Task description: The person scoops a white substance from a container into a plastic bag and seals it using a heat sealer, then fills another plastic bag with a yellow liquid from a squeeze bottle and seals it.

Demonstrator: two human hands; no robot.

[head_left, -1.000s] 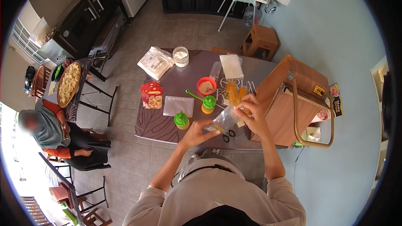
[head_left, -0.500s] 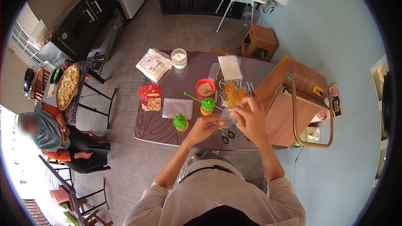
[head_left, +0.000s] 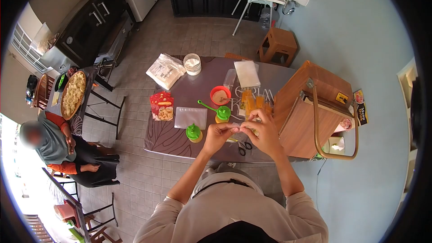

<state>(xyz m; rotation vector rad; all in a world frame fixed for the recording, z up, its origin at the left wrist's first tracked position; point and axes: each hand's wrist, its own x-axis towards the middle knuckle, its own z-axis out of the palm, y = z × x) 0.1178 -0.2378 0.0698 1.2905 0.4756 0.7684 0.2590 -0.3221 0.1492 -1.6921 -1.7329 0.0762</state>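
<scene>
Above the near edge of the table, my left hand (head_left: 218,137) and my right hand (head_left: 263,131) meet fingertip to fingertip. Both pinch a small clear plastic bag (head_left: 237,126), mostly hidden by the fingers. Black-handled scissors (head_left: 244,148) lie just below my hands. Behind my right hand are several small packets with an orange-yellow filling (head_left: 250,99). Left of them stands a red bowl (head_left: 220,95) of pale brown contents with a spoon in it. Two green-topped bottles stand near my left hand: one nearer bottle (head_left: 194,132) and one farther bottle (head_left: 222,113).
Clear plastic bags (head_left: 191,118) and red printed labels (head_left: 162,106) lie at the left. A white package (head_left: 165,70) and a tub of white powder (head_left: 192,65) stand at the back. A wooden box (head_left: 310,112) flanks the right. One person (head_left: 63,148) sits at far left.
My hands have drawn together, both now pinching the small bag, which showed more openly between them before. My right hand has dropped slightly. The surroundings look unchanged.
</scene>
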